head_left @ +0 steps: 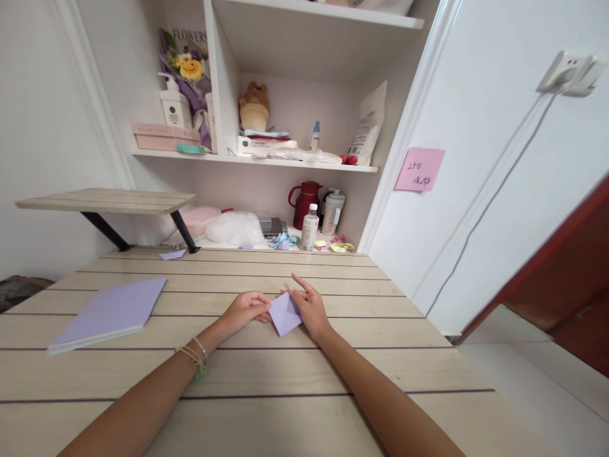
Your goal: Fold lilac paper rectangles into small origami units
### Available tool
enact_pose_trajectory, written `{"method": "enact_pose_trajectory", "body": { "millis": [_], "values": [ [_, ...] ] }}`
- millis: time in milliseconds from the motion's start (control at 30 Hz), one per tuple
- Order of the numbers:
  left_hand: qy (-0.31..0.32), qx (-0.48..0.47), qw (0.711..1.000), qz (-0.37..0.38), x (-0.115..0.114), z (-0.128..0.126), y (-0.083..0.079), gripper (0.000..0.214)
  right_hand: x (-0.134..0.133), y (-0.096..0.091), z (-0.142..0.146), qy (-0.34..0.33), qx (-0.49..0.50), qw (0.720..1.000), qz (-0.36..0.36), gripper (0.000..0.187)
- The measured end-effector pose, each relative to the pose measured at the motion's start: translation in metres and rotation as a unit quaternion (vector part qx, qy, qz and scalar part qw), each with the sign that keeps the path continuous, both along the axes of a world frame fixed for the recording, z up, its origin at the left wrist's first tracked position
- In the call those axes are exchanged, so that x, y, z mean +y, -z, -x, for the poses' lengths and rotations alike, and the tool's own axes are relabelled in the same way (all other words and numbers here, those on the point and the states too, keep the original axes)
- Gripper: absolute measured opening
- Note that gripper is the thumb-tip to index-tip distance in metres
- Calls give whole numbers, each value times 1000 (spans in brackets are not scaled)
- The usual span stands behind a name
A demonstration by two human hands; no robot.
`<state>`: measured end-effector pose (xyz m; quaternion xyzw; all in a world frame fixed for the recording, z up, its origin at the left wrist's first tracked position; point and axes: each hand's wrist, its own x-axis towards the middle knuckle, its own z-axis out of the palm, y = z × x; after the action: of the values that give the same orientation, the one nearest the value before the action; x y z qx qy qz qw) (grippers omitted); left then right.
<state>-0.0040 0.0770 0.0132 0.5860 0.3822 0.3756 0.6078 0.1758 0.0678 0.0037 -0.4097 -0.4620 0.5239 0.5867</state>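
The work surface is a rectangular tabletop (266,381) of pale wood-grain boards divided by dark lines. A stack of lilac paper sheets (111,311), with pale green and pink edges beneath, lies at its left side. A black-legged, wood-grain riser (109,200) stands at the rear left corner; a small folded lilac paper piece (172,255) lies near its right leg. Behind the tabletop, a lower white shelf (221,245) carries a translucent plastic bag (235,227), a dark red jug (305,206), a white-capped clear bottle (309,230) and blue and purple folded papers (283,242).
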Motion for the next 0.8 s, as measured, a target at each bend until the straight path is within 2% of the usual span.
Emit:
{"method": "enact_pose_trajectory", "body": {
  "millis": [133,233,300,433,533,667,767,800],
  "values": [
    [-62,-60,996,1,1,2,0,29,2,-1,-2,-25,63,997,30,58],
    [-75,-102,992,-6,3,3,1,28,1,-2,-2,-38,94,994,30,68],
    [-57,-111,992,-8,3,3,3,26,0,-3,0,-52,89,994,31,64],
    [17,-71,997,-19,1,0,4,23,0,-3,2,-81,47,996,14,33],
    [32,-37,997,-54,-2,-4,2,22,0,-1,2,-71,16,997,-3,27],
    [-22,-28,996,-86,-4,-6,-1,38,1,3,1,-82,-32,996,-17,25],
    [-71,7,992,-102,-2,-3,-3,23,0,3,2,-89,-49,994,-30,25],
    [-84,22,990,-108,-2,-2,-3,24,0,3,3,-87,-47,994,-35,25]
  ]
}}
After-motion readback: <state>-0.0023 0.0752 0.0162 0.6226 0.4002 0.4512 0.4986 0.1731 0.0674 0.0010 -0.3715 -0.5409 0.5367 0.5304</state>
